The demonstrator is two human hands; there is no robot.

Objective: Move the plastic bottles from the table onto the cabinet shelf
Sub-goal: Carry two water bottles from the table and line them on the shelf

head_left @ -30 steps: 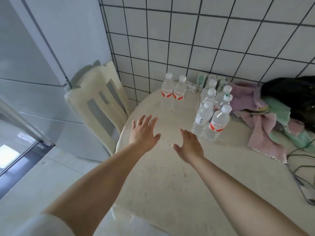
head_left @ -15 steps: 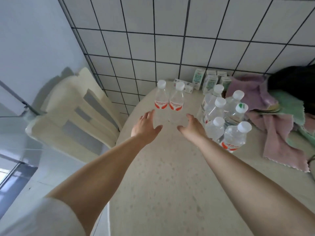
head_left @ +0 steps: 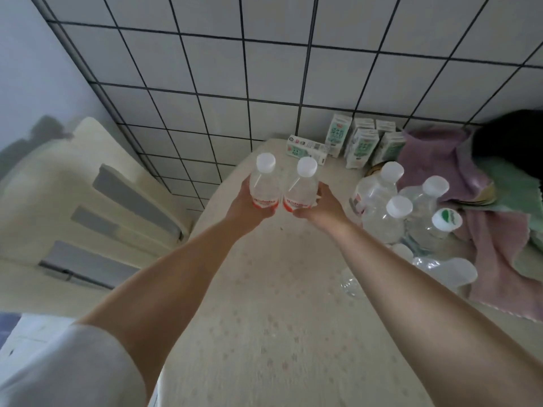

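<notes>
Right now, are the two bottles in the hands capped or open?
Capped: a white cap sits on the left bottle and on the right bottle.

— Where is open room found?
— Bare counter (head_left: 264, 318) is left between the two forearms.

— What is blocked?
— The right side is crowded by clustered bottles (head_left: 405, 218), cartons (head_left: 361, 142) and cloths (head_left: 499, 245); a chair (head_left: 73, 201) stands close left.

A home dining corner: tiled wall (head_left: 264, 69), table (head_left: 264, 318), chair (head_left: 73, 186).
</notes>
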